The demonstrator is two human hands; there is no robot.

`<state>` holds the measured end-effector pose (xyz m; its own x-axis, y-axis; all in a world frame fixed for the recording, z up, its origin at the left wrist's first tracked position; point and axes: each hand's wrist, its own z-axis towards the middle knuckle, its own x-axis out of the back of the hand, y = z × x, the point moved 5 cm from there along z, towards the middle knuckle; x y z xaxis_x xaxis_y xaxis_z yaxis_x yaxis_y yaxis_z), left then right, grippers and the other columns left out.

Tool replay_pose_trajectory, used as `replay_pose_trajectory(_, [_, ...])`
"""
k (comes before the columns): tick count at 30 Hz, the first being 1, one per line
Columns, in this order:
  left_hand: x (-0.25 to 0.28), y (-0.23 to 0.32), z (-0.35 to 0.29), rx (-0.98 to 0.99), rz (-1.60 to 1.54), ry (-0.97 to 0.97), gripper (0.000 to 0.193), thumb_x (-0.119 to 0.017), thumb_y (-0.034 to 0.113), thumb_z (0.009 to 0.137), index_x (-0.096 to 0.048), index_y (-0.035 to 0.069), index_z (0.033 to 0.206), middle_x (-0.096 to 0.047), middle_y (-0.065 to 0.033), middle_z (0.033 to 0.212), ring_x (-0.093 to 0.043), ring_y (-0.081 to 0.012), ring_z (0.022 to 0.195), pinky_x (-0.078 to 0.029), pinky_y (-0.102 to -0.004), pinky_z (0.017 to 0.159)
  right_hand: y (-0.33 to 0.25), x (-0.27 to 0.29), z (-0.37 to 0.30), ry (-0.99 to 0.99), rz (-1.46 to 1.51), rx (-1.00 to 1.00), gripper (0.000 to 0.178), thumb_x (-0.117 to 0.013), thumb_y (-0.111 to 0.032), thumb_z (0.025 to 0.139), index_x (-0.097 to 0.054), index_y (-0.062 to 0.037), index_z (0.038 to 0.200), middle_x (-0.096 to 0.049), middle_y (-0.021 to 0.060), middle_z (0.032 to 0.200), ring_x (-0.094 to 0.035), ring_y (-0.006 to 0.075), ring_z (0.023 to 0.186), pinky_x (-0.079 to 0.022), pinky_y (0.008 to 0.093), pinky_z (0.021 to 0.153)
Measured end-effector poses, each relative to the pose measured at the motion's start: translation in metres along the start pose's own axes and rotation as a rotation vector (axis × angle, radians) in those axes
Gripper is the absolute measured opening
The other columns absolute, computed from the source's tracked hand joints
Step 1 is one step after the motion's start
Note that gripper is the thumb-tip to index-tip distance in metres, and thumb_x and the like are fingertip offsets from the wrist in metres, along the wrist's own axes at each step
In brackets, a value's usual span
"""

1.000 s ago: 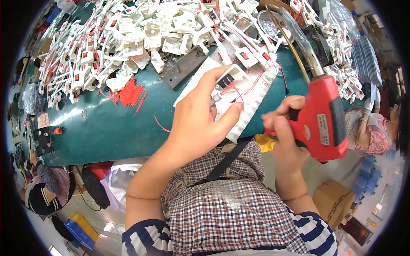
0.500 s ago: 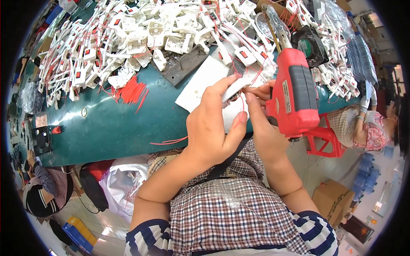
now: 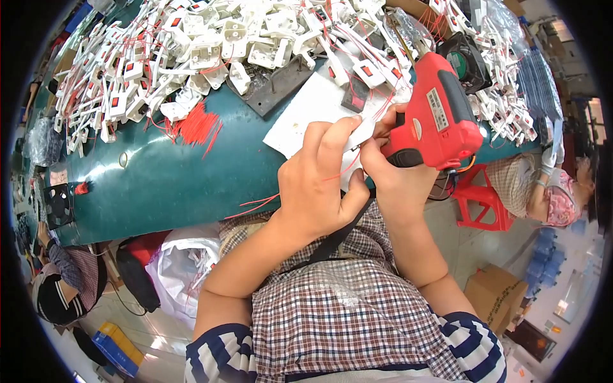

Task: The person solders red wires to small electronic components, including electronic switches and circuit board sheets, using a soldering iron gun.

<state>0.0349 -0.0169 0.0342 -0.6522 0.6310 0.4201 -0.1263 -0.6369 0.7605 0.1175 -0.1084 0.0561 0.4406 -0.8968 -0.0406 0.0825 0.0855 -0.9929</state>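
My left hand (image 3: 316,175) grips a small white plastic housing (image 3: 361,133), its fingers bent round the piece and the thumb below. Thin red wires (image 3: 258,202) trail from beside that hand toward the table edge. My right hand (image 3: 405,182) holds a red and black soldering gun (image 3: 437,115), with a long thin metal tip pointing away toward the pile. The right thumb and fingertips also reach the white housing. What lies between the fingertips is partly hidden. Beneath the hands is a white sheet (image 3: 287,133) on the green table (image 3: 172,191).
A big heap of white plastic parts with red switches (image 3: 211,48) covers the far side. Cut red wires (image 3: 199,124) lie left of a dark metal plate (image 3: 271,92). A black fan (image 3: 465,62) stands at the right. Another person (image 3: 543,191) sits at far right, near a red stool (image 3: 482,207).
The soldering gun has tilted and its body has shifted slightly with my right hand. The white housing has turned between my fingers. My left hand keeps its grip.
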Motion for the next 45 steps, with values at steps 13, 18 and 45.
replay_pose_trajectory(13, [0.001,-0.013,-0.008,0.353,-0.342,-0.096,0.061,-0.056,0.004,0.073,-0.043,0.004,0.134,-0.056,-0.0187,0.118,-0.063,-0.0361,0.091,-0.051,-0.0401,0.077,0.005,-0.004,-0.007,0.016,0.045,-0.048,0.041,-0.067,0.01,0.083,-0.047,0.0013,0.118,-0.064,0.0118,0.099,-0.065,0.0136,0.082,-0.052,0.0235,0.07])
replay_pose_trajectory(18, [0.001,-0.007,-0.005,0.065,-0.119,0.042,0.066,-0.059,0.004,0.068,-0.045,0.008,0.133,-0.053,-0.0143,0.101,-0.058,-0.0335,0.072,-0.048,-0.0401,0.061,0.0,-0.005,-0.004,0.009,-0.038,-0.037,0.04,-0.068,0.005,0.084,-0.046,0.0017,0.118,-0.064,0.0103,0.103,-0.067,0.0135,0.085,-0.054,0.0244,0.07])
replay_pose_trajectory(45, [0.035,-0.031,-0.004,0.646,-0.769,0.043,0.027,-0.075,0.008,0.085,-0.067,0.002,0.109,-0.069,-0.0032,0.088,-0.06,-0.004,0.074,-0.045,-0.0182,0.058,0.011,-0.002,-0.007,-0.051,-0.007,-0.02,0.046,-0.064,0.015,0.078,-0.048,-0.0011,0.118,-0.055,0.0068,0.103,-0.061,0.0121,0.086,-0.051,0.0253,0.073])
